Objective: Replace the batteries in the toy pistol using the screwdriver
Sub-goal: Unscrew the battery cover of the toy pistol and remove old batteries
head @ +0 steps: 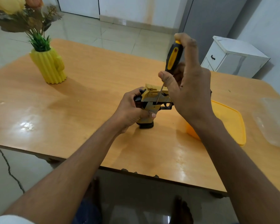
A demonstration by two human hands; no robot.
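A gold and black toy pistol [153, 96] stands with its grip base on the wooden table [71, 110], near the middle. My left hand [129, 109] grips its handle from the left, thumb across the grip. My right hand [187, 81] holds a black and yellow screwdriver [173, 57] upright above the pistol, fingers curled round the handle. The thin metal shaft slants down, and its tip touches the pistol's side just above the trigger guard. The pistol's muzzle end is hidden behind my right hand.
An orange plastic container [229, 120] lies on the table under my right forearm. A clear plastic bag [275, 122] lies at the right edge. A yellow cactus-shaped vase [50, 65] with flowers stands at the back left. A white cabinet [233, 57] stands beyond the table.
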